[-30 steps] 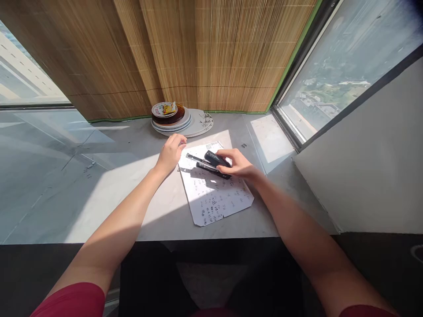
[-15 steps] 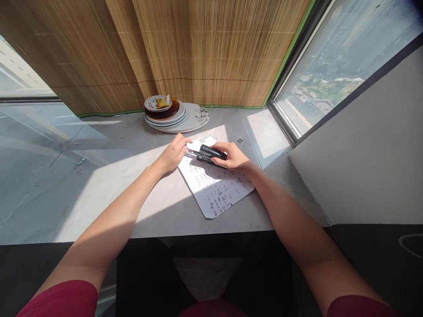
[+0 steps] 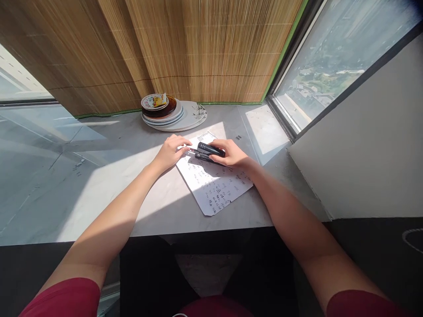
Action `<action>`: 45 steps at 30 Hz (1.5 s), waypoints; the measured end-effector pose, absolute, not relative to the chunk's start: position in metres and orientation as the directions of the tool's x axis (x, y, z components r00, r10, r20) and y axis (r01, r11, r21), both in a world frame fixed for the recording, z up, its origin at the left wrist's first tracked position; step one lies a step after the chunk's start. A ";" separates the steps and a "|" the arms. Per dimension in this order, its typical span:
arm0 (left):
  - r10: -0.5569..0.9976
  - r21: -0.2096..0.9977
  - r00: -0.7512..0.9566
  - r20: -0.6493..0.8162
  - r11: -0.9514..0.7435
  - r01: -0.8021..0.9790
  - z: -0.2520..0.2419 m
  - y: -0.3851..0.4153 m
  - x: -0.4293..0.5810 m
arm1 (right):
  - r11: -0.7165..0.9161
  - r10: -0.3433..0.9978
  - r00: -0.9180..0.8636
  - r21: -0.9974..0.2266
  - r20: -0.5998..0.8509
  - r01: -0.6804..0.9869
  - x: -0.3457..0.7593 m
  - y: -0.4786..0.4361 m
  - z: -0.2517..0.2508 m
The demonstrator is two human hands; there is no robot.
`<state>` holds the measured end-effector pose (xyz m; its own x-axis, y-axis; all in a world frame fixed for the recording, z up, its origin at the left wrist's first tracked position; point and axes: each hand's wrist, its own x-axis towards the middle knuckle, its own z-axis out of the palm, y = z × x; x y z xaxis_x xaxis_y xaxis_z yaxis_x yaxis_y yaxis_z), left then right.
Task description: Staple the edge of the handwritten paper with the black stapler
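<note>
A black stapler (image 3: 208,148) lies over the upper part of a sheet of paper (image 3: 216,187) covered in handwriting. Its top arm is swung up from the base, with the thin middle rail showing between them. My right hand (image 3: 231,153) is closed around the hinge end, thumb low and fingers over the top. At the front end, my left hand (image 3: 168,152) has thumb and index finger drawn together by the tip of the rail. Whatever is between those fingertips is too small to make out.
Behind the paper stands a stack of plates (image 3: 165,115) with a small yellow packet (image 3: 159,100) on top. Staple-like bits (image 3: 238,137) lie to the right, and more specks (image 3: 79,164) to the left. A bamboo blind (image 3: 185,53) hangs behind; a white wall (image 3: 366,145) bounds the right.
My left thumb and index finger have shifted slightly at the stapler's front end. My right hand keeps its hold. The whole view has moved a little.
</note>
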<state>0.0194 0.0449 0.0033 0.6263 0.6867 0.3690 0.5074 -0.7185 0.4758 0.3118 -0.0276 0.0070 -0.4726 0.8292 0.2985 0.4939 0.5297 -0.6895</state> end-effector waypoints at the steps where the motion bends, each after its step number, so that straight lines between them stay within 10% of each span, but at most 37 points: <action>1: 0.682 0.490 0.638 0.358 -0.718 0.494 0.003 0.045 0.020 | 0.528 0.829 -0.473 -0.693 0.297 0.490 0.312 -0.028 0.007; 28: 0.754 0.789 0.584 0.300 -0.541 0.293 0.004 0.048 0.004 | 0.463 0.879 -0.345 -0.759 0.328 0.458 0.326 -0.022 0.001; 45: 0.670 0.586 0.677 0.303 -0.692 0.422 0.001 0.039 0.023 | 0.544 0.802 -0.511 -0.729 0.308 0.415 0.301 -0.035 0.005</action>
<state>0.0227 0.0393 0.0008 0.6772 0.6704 0.3033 0.4222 -0.6916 0.5860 0.3007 -0.0350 0.0053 -0.5111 0.8024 0.3081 0.4153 0.5443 -0.7289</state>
